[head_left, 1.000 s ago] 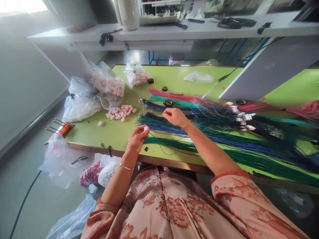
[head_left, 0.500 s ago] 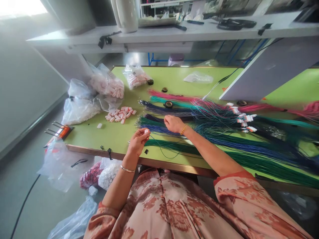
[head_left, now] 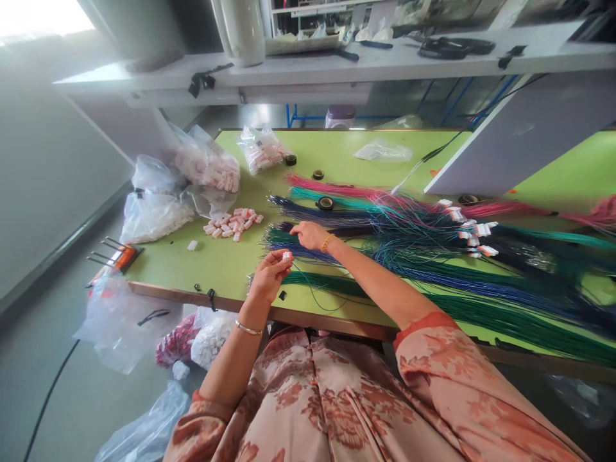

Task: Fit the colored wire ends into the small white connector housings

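Observation:
My left hand [head_left: 269, 276] is raised above the near edge of the green table [head_left: 216, 260], fingers pinched on a small white connector [head_left: 287, 255] with thin dark wires trailing from it. My right hand [head_left: 308, 235] rests on the left ends of the dark green and blue wire bundles [head_left: 433, 263], fingers closed as if pinching a wire; what it grips is too small to make out. Pink, teal and purple wire bundles [head_left: 346, 192] lie farther back. A loose heap of small pink and white connectors [head_left: 233, 221] sits left of the bundles.
Clear bags of connectors [head_left: 206, 167] crowd the table's left corner, with another bag [head_left: 262, 147] behind. Tape rolls [head_left: 325, 203] lie among the wires. An orange tool [head_left: 118, 253] sits at the left edge. A white shelf [head_left: 337, 64] hangs above; bags [head_left: 120, 321] lie on the floor.
My right hand has moved left and nearer, from the purple wires down to the ends of the dark green and blue bundles. My left hand has stayed almost still with the connector.

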### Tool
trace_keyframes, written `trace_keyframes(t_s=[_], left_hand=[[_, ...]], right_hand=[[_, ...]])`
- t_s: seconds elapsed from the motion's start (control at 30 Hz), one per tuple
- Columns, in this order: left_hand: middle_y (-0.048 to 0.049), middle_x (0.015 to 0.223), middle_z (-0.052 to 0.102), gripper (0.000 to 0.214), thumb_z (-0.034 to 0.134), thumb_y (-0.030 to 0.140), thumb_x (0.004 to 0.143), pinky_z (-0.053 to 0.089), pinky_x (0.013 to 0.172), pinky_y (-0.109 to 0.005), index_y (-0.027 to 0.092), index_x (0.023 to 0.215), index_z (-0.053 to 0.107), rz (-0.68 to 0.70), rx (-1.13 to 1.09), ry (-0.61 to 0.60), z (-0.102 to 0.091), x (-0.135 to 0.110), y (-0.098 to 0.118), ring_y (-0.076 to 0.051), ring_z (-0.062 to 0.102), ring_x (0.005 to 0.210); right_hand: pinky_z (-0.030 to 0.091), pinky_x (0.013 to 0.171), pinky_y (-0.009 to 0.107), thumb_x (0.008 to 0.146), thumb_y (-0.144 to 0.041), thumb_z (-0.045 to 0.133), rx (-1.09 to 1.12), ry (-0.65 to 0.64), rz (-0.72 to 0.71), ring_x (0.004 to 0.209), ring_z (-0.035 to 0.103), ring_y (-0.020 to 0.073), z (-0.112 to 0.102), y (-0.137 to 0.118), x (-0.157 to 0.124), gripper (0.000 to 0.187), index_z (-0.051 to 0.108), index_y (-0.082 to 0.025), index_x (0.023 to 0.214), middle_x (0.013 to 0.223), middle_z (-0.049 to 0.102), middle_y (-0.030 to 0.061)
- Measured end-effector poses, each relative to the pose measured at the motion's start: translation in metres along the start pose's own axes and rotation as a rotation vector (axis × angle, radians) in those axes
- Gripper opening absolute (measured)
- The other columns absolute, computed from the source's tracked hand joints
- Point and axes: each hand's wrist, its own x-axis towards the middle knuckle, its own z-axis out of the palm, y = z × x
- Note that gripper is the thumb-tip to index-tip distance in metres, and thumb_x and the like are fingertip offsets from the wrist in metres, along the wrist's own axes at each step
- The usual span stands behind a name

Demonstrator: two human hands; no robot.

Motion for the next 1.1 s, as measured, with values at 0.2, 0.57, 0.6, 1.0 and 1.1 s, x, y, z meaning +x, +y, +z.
trace_keyframes(t_s=[0.2, 0.57, 0.6, 1.0, 1.1], left_hand=[[-0.001, 0.078, 0.066, 0.035, 0.086, 0.021, 0.056, 0.043, 0.058, -0.019, 0.014, 0.084, 0.067, 0.002, -0.008, 0.006, -0.004, -0.003, 0.003, -0.006, 0.055, 0.063], [-0.0016, 0.078, 0.066, 0.036, 0.087, 0.021, 0.056, 0.042, 0.058, -0.019, 0.013, 0.085, 0.066, 0.003, -0.013, 0.005, -0.002, -0.004, 0.004, -0.006, 0.055, 0.063], [-0.0017, 0.079, 0.066, 0.036, 0.087, 0.021, 0.057, 0.042, 0.058, -0.019, 0.013, 0.085, 0.066, 0.001, -0.013, 0.004, -0.002, -0.004, 0.004, -0.006, 0.055, 0.063], [-0.0018, 0.08, 0.066, 0.037, 0.086, 0.021, 0.057, 0.042, 0.058, -0.019, 0.014, 0.086, 0.066, -0.001, -0.001, 0.009, 0.0, -0.004, 0.005, -0.006, 0.056, 0.064], [-0.0017, 0.082, 0.066, 0.037, 0.087, 0.023, 0.056, 0.043, 0.057, -0.018, 0.014, 0.086, 0.066, -0.002, 0.008, 0.009, 0.0, -0.003, 0.004, -0.006, 0.056, 0.064]], right_hand=[[0.045, 0.088, 0.023, 0.086, -0.013, 0.048, 0.03, 0.103, -0.031, 0.101, 0.065, 0.0169, -0.006, -0.004, 0.003, 0.036, 0.072, -0.02, 0.113, 0.113, 0.072, 0.0052], [0.038, 0.07, 0.025, 0.089, -0.027, 0.052, -0.096, 0.069, 0.099, 0.084, 0.061, 0.0164, -0.01, 0.046, -0.01, 0.018, 0.067, -0.018, 0.092, 0.099, 0.071, 0.0075], [0.037, 0.07, 0.025, 0.09, -0.026, 0.05, -0.099, 0.076, 0.098, 0.084, 0.061, 0.0165, -0.01, 0.047, -0.01, 0.019, 0.066, -0.017, 0.094, 0.099, 0.071, 0.0086], [0.035, 0.065, 0.023, 0.087, -0.03, 0.055, -0.086, -0.025, 0.004, 0.078, 0.059, 0.0144, -0.022, 0.073, -0.017, 0.018, 0.066, -0.018, 0.095, 0.093, 0.07, 0.0045], [0.034, 0.065, 0.023, 0.085, -0.031, 0.057, -0.089, -0.03, -0.029, 0.077, 0.058, 0.0143, -0.022, 0.074, -0.019, 0.018, 0.067, -0.019, 0.094, 0.094, 0.07, 0.0043]])
